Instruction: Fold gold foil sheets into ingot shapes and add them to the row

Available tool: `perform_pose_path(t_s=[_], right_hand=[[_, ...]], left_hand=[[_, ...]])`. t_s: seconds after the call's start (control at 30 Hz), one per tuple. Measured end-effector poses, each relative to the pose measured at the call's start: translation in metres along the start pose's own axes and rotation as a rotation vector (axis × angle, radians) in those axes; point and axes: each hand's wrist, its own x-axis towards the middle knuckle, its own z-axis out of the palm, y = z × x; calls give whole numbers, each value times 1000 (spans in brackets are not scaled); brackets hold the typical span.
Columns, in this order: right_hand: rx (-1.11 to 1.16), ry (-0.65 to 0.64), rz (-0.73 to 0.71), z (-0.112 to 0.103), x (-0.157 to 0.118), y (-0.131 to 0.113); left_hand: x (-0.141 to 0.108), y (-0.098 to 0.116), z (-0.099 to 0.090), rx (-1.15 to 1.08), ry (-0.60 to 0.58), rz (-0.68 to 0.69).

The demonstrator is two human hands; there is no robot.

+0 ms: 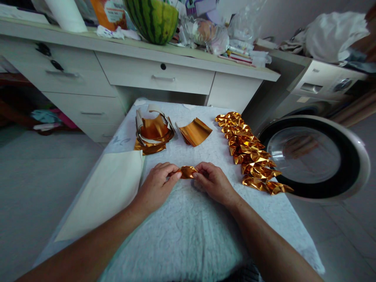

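Observation:
A small piece of folded gold foil paper (pixel 188 172) is held level over the cloth-covered table (pixel 188 219). My left hand (pixel 161 181) pinches its left end between thumb and fingers. At the opposite end, my right hand (pixel 212 182) grips it the same way. Beyond my hands lies a stack of flat gold foil sheets (pixel 196 131), slightly curled. To its left sits a larger curled bundle of gold foil paper (pixel 154 129) with pale edges. Rows of folded gold foil pieces (pixel 249 152) line the table's right side.
A pale paper sheet (pixel 102 192) lies along the left of the table. Behind stands a white desk (pixel 164 80) bearing a cut watermelon (pixel 152 19) and plastic bags. On the right, a washing machine (pixel 311 84) has its round door (pixel 314 156) swung out beside the table.

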Motion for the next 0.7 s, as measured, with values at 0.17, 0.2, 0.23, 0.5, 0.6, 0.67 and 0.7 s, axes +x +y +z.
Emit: perform_pose_path(t_s=[0.17, 0.2, 0.23, 0.5, 0.6, 0.67, 0.7], right_hand=[[253, -37, 77, 0, -1, 1], [270, -34, 86, -1, -1, 1], [271, -27, 95, -1, 0, 1], [-49, 55, 60, 3, 1, 1], [-228, 91, 13, 6, 1, 0], [-332, 101, 1, 8, 2, -1], [-379, 101, 4, 9, 2, -1]], left_hand=[[0, 4, -2, -97, -11, -42], [0, 4, -2, -107, -10, -44], [1, 5, -2, -111, -9, -44], [1, 1, 1, -40, 9, -57], [0, -1, 4, 17, 15, -68], [0, 0, 5, 91, 10, -48], [-1, 0, 5, 131, 6, -36]])
